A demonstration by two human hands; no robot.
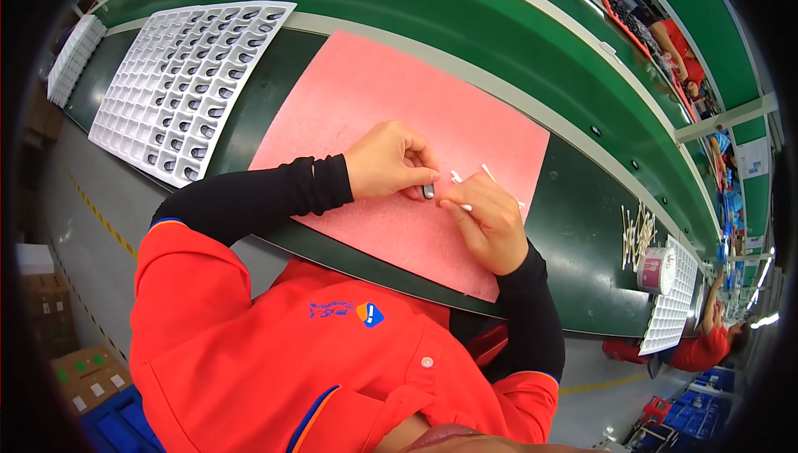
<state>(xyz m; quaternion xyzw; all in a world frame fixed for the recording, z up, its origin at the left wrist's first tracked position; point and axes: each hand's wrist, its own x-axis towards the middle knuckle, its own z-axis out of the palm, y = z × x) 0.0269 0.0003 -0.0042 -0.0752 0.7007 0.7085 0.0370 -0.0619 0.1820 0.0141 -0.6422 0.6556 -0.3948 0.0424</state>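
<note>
Over a pink foam mat (324, 87), my left hand (386, 162) pinches a small dark piece with a silvery face (428, 191) between thumb and fingers. Close beside it, my right hand (490, 224) is closed on a cotton swab (466, 207), whose white tip pokes out by the thumb. The rest of that swab is hidden by the fingers. More white-tipped swabs (488, 172) show just beyond the right hand; whether they lie on the mat or are tucked in the fingers I cannot tell.
At the left stands a white moulded tray (125, 112), part of its pockets filled with small dark pieces (199, 87). Stacked trays (75, 58) sit beyond it. To the right are loose swabs (636, 233), a round tub (657, 270) and another white tray (672, 307). Co-workers sit further off.
</note>
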